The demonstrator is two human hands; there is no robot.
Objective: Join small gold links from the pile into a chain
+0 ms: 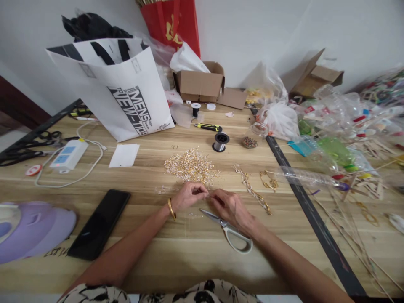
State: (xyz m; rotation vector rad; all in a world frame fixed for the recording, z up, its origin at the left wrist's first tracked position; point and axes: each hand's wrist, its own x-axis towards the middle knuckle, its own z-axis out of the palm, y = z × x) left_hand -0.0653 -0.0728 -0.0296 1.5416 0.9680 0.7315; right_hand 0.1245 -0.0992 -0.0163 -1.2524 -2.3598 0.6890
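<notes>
My left hand (190, 195), with a gold bangle (171, 209) at the wrist, has thumb and fingers pinched together. Close beside it, my right hand (227, 205) is pinched too, and the fingertips of both almost meet. What they hold is too small to make out. Just beyond them lies a heap of gold and clear beads (191, 166). Scissors with pale handles (233, 235) rest under and in front of my right hand, blades pointing left. A few tiny beads (195, 215) lie near the blade tip. To the right are beaded strands (254, 191).
A wire spool (221, 143), a box cutter (208, 127) and a jar of beads (251, 142) stand beyond the heap. At left are a phone (99, 223), a power strip (70, 155) and a white paper bag (116, 92). Plastic bottles (337, 109) crowd the right.
</notes>
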